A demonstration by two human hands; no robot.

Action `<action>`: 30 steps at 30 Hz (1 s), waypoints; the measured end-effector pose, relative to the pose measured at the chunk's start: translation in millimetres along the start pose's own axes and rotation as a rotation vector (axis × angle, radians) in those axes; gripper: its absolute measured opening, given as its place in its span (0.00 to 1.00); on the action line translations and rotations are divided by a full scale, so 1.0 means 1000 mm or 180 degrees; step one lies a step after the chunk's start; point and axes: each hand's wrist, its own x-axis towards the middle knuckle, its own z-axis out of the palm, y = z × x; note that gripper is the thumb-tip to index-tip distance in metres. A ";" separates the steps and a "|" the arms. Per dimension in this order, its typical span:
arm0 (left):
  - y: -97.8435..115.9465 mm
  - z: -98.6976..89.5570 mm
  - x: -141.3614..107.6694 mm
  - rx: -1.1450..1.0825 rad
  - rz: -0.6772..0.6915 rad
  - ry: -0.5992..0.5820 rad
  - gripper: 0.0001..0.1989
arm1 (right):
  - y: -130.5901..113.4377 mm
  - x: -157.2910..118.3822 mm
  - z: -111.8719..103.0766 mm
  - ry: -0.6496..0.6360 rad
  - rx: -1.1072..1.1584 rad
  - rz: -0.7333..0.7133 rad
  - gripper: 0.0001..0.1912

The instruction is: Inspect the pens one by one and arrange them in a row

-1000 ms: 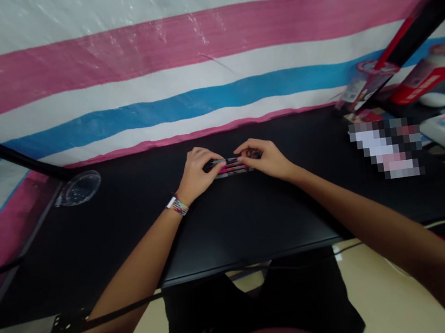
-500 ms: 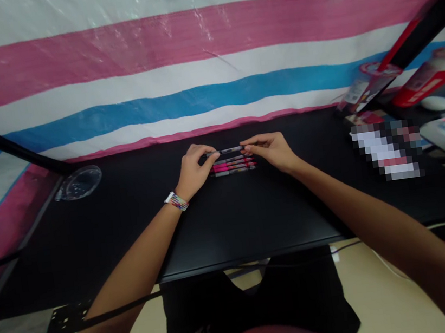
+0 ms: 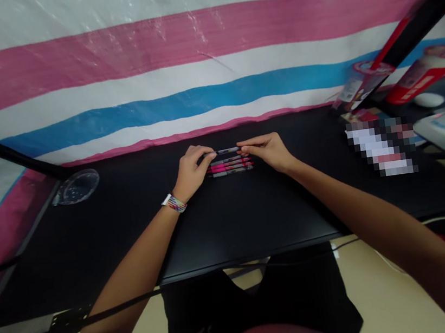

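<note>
A dark pen with a clear barrel point(image 3: 227, 150) lies level between my hands. My left hand point(image 3: 192, 171) pinches its left end between thumb and fingers. At the other end, the thumb and fingertips of my right hand point(image 3: 268, 151) close on the pen. Just in front of it, several pens point(image 3: 228, 166) lie side by side in a row, some with pink grips and some with grey ones. Parts of their ends are hidden behind my fingers.
A clear plastic lid point(image 3: 80, 186) sits at the left of the black table point(image 3: 245, 212). To the right stand a cup with a red straw point(image 3: 361, 82) and a red-and-white cup point(image 3: 426, 74), near a white rounded object point(image 3: 429, 100). A striped sheet point(image 3: 181, 101) hangs behind.
The view has shifted slightly. Both hands keep their hold on the pen, with the right fingers a little straighter. The row of pens looks the same.
</note>
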 end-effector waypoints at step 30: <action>-0.006 0.003 0.001 -0.0538 -0.0503 0.0350 0.09 | 0.013 0.008 -0.007 0.0072 0.0044 -0.0029 0.17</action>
